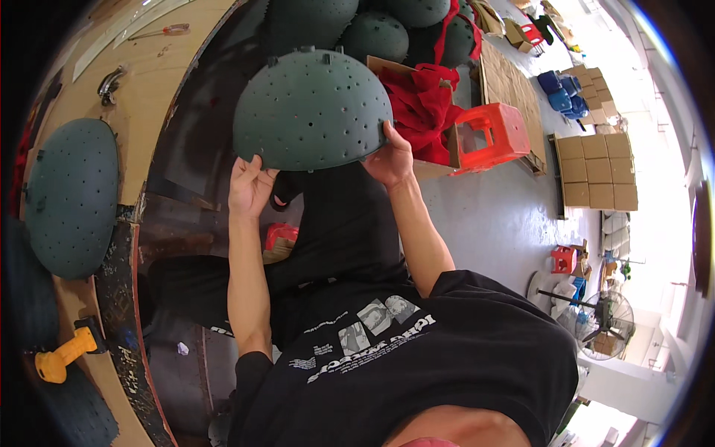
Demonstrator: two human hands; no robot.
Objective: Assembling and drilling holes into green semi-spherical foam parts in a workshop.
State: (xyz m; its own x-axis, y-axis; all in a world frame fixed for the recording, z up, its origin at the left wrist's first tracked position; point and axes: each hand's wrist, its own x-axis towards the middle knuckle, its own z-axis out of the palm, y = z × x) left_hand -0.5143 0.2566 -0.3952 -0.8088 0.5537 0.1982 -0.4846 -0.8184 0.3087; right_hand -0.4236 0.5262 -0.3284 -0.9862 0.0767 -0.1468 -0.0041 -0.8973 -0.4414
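Note:
I hold a dark green domed shell (313, 112) up in front of me, over my legs. Small holes dot its curved face, and short pegs stand along its far edge. My left hand (253, 186) pinches the near left edge, thumb on the outer face. At the right edge, my right hand (391, 155) grips with its thumb on the face and its other fingers partly hidden beneath. A similar shell (73, 197) lies on the wooden bench (141, 89) to my left.
On the bench are a yellow power tool (67, 354), a screwdriver (160, 31) and a curved black metal piece (110, 86). More green shells (376, 37) are piled ahead. Red cloth (421, 112) fills a carton beside a red stool (495, 138). A fan (603, 324) stands farther right.

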